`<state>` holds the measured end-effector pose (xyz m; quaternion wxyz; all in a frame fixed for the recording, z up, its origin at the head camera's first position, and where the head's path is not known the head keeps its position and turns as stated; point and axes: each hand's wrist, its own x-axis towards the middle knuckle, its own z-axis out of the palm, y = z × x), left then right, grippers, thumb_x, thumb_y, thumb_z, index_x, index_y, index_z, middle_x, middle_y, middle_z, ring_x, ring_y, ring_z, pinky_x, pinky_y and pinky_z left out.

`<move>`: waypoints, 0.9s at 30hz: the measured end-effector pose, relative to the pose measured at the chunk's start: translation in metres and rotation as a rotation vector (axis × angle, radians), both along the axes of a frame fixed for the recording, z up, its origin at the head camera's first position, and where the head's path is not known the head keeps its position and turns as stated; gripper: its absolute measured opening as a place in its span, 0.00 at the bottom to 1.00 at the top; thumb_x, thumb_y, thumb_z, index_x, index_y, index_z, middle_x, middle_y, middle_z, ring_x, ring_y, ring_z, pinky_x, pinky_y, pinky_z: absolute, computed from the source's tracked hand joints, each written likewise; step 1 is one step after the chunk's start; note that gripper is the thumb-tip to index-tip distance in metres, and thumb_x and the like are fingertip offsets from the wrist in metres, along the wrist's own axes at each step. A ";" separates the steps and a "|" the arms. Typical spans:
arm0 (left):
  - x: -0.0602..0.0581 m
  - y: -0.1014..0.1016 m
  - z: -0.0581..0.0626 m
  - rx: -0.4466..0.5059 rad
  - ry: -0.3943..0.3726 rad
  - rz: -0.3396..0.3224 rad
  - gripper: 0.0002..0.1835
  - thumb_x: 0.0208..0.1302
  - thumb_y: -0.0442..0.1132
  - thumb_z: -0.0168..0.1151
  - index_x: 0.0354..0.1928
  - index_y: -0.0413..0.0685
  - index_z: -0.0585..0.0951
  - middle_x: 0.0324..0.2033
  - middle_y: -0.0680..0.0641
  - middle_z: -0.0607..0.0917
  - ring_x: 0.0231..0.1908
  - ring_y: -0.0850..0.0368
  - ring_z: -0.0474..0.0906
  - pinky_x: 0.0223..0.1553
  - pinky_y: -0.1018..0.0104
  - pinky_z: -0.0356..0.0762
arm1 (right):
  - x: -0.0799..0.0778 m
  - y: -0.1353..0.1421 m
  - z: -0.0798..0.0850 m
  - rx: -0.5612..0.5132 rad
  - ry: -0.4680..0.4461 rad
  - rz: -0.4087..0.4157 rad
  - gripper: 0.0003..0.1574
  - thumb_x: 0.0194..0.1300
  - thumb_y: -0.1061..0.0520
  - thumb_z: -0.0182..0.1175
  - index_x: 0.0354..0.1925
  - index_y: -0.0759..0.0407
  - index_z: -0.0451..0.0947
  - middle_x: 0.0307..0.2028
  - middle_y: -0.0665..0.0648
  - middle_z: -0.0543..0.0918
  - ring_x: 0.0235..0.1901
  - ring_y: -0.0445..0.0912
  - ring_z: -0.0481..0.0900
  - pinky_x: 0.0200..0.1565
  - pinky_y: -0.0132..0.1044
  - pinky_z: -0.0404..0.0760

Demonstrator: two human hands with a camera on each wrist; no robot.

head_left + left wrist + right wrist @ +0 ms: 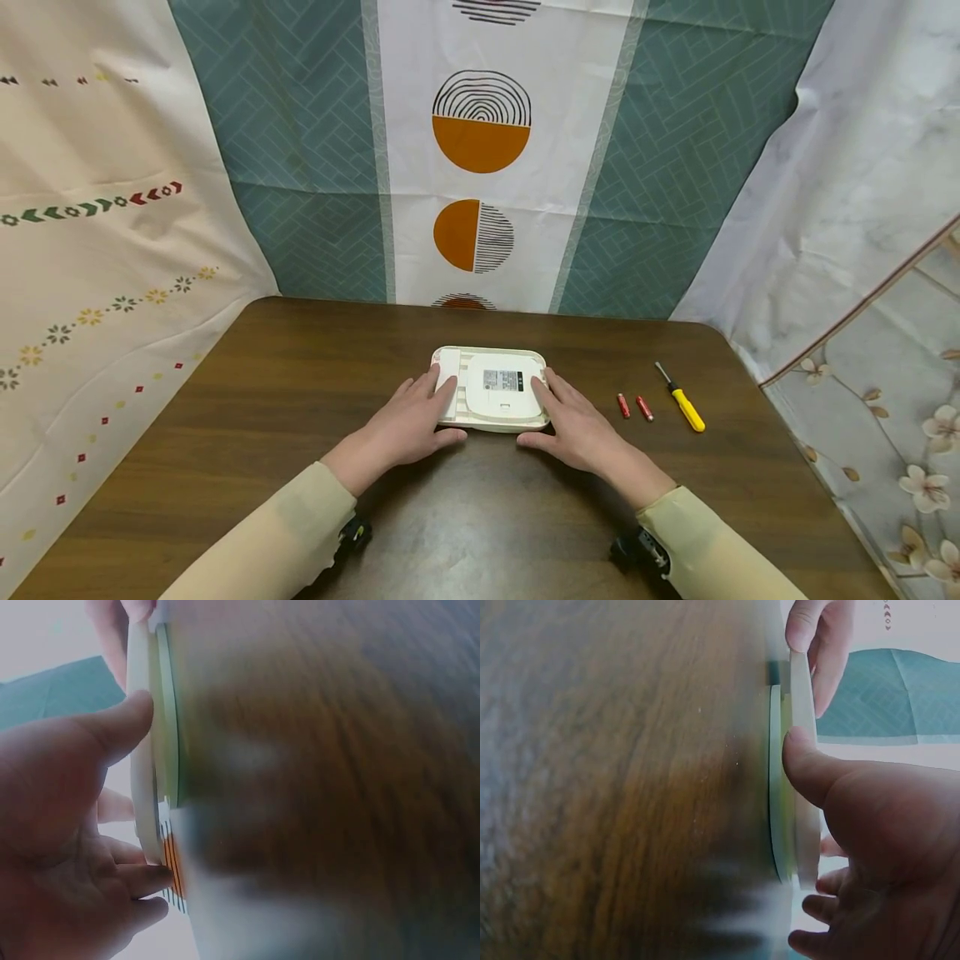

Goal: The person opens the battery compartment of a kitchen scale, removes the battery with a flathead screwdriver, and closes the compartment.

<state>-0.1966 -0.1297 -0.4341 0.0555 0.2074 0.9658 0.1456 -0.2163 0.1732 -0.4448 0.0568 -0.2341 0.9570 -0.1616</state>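
Note:
A flat white device (487, 423), shaped like a kitchen scale lying underside up, rests on the table between both hands. Its upward face carries a raised rounded-square panel with a printed label (503, 381). My left hand (405, 422) lies over its left end, fingers extended on the top and thumb at the near edge. Across from it, my right hand (576, 423) touches the right end in the same way. Both wrist views show the left thumb (127, 724) and right thumb (810, 761) against the side of the device, and a thinner, smaller plate (169, 712) beneath it.
Two small red batteries (623, 406) lie to the right of the device. Beyond them is a screwdriver (684, 404) with a yellow handle. The brown wooden table (315, 358) is bordered by hanging patterned cloths (315, 150) at the back and sides.

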 end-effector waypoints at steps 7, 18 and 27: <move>-0.001 0.002 0.000 0.010 0.005 -0.001 0.48 0.77 0.55 0.71 0.86 0.37 0.62 0.85 0.27 0.55 0.84 0.35 0.56 0.83 0.39 0.52 | 0.000 0.000 -0.001 -0.005 -0.026 -0.042 0.64 0.75 0.33 0.71 0.90 0.57 0.52 0.87 0.71 0.50 0.86 0.65 0.49 0.80 0.63 0.60; -0.002 0.001 -0.004 0.004 0.100 -0.011 0.44 0.75 0.48 0.75 0.82 0.33 0.67 0.80 0.23 0.62 0.80 0.31 0.63 0.80 0.38 0.60 | 0.003 -0.005 -0.002 -0.011 0.007 -0.036 0.61 0.75 0.39 0.73 0.89 0.60 0.54 0.85 0.72 0.56 0.85 0.66 0.52 0.80 0.63 0.60; -0.002 0.001 -0.001 0.020 0.187 -0.061 0.38 0.74 0.43 0.77 0.77 0.32 0.73 0.76 0.21 0.69 0.77 0.29 0.68 0.79 0.35 0.60 | 0.005 -0.005 0.000 -0.047 0.015 -0.030 0.56 0.75 0.41 0.74 0.87 0.58 0.60 0.83 0.73 0.60 0.84 0.68 0.53 0.78 0.66 0.61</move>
